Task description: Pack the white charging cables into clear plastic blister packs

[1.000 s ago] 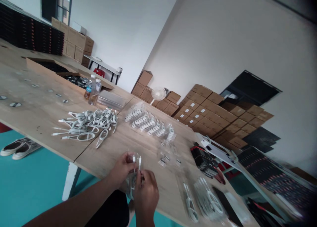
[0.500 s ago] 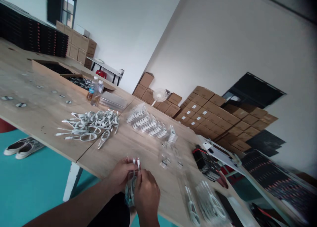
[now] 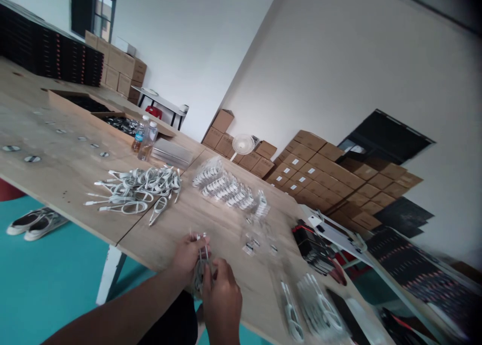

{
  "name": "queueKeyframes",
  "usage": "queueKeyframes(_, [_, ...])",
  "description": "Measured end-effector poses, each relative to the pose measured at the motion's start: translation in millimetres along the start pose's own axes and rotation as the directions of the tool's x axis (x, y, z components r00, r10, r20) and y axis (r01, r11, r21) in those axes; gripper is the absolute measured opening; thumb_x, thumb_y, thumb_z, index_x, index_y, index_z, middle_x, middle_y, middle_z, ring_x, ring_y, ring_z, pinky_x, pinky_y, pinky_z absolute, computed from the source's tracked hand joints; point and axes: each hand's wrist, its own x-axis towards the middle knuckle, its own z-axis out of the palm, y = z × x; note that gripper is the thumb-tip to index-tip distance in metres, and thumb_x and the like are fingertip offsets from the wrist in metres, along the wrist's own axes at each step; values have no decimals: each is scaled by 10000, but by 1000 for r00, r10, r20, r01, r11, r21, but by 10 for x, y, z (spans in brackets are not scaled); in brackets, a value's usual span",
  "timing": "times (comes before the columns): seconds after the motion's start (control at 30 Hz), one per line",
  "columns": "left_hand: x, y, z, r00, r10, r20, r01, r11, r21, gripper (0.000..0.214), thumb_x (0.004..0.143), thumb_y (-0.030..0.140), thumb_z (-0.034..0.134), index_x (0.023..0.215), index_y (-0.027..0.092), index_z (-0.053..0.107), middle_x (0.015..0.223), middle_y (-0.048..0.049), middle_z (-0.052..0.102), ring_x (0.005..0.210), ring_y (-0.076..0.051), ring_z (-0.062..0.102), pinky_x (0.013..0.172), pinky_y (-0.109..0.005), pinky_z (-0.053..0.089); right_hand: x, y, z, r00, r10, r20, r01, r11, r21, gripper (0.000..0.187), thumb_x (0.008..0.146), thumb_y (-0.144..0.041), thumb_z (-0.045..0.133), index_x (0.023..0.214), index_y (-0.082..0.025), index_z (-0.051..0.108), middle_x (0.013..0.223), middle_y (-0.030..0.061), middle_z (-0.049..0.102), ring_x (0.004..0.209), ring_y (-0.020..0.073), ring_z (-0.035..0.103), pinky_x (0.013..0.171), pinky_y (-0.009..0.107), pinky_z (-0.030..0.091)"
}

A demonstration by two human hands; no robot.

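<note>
Near edge of the wooden table (image 3: 75,184), head view: left hand (image 3: 187,257) is clenched around a coiled white cable (image 3: 201,267), and its plug ends (image 3: 199,236) poke up above the fingers. Right hand (image 3: 222,297) sits just beside the left, fingers curled and pinching the lower part of the same cable. The cable is held just over the table's near edge, between both hands. Cannot tell whether a clear sleeve is around it.

Left of the hands and further in lies a loose cable pile (image 3: 139,184), white coils with a few strays towards the near edge. Toward the middle, a row of bagged cables (image 3: 226,187) runs diagonally. Small clear bags (image 3: 256,239) lie between that row and the hands. More bagged cables (image 3: 314,310) are at the near right corner, blurred.

Toward the far edge stand two bottles (image 3: 145,140), with a stack of clear sleeves (image 3: 171,153) just beside them and an open carton (image 3: 56,100) to their left.

Off the table: cardboard boxes (image 3: 331,177) stacked along the wall, a white fan (image 3: 243,144), and shoes (image 3: 33,223) on the teal floor.
</note>
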Motion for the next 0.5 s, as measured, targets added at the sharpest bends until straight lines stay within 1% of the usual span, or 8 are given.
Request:
queueKeyframes(0.07, [39, 56, -10, 998, 27, -49, -28, 999, -29, 291, 608, 288, 797, 679, 193, 532, 520, 56, 553, 440, -92, 503, 495, -231, 422, -51, 76, -11, 996, -85, -19, 86, 994, 62, 122, 905, -323, 520, 846, -232, 578, 807, 20, 635, 710, 169, 643, 627, 253, 435])
queueKeyframes(0.13, [62, 89, -9, 994, 43, -98, -48, 997, -52, 251, 637, 253, 779, 715, 191, 549, 554, 51, 564, 475, -97, 527, 543, -245, 465, -92, 146, 0, 986, -167, -18, 168, 980, 105, 101, 890, -285, 532, 809, -238, 569, 852, 24, 612, 773, 169, 632, 675, 253, 459])
queueKeyframes(0.2, [73, 92, 3, 991, 39, -131, -48, 996, -71, 218, 668, 230, 759, 731, 191, 554, 565, 51, 558, 502, -103, 542, 574, -257, 491, -118, 188, 40, 980, -199, -27, 201, 972, 120, 102, 883, -234, 521, 792, -237, 568, 877, 32, 599, 799, 172, 621, 701, 260, 471])
queueKeyframes(0.3, [82, 68, 24, 989, 22, -147, -35, 996, -88, 184, 700, 196, 734, 743, 191, 555, 577, 50, 551, 513, -105, 547, 575, -259, 499, -139, 180, 115, 988, -148, -46, 151, 986, 72, 118, 869, -191, 524, 767, -226, 570, 869, 42, 581, 754, 173, 605, 678, 272, 466])
queueKeyframes(0.4, [97, 78, 22, 990, 14, -140, -28, 995, -98, 178, 703, 160, 727, 765, 190, 563, 602, 45, 566, 520, -106, 556, 580, -261, 505, -140, 126, 136, 996, -90, -30, 90, 996, 17, 139, 885, -201, 525, 767, -221, 598, 848, 46, 579, 746, 190, 593, 696, 310, 453])
queueKeyframes(0.43, [101, 96, 15, 990, 12, -138, -26, 994, -101, 178, 704, 151, 725, 767, 190, 563, 606, 45, 568, 518, -105, 555, 587, -266, 510, -136, 113, 125, 996, -92, -20, 93, 995, 24, 137, 891, -213, 528, 785, -223, 614, 849, 47, 588, 766, 199, 591, 719, 326, 450])
queueKeyframes(0.5, [101, 148, -3, 992, 6, -130, -20, 994, -108, 171, 710, 142, 719, 758, 186, 561, 600, 45, 567, 504, -103, 546, 595, -277, 520, -130, 116, 94, 992, -128, 1, 128, 987, 96, 113, 896, -241, 543, 843, -238, 642, 864, 44, 613, 821, 212, 589, 769, 348, 444])
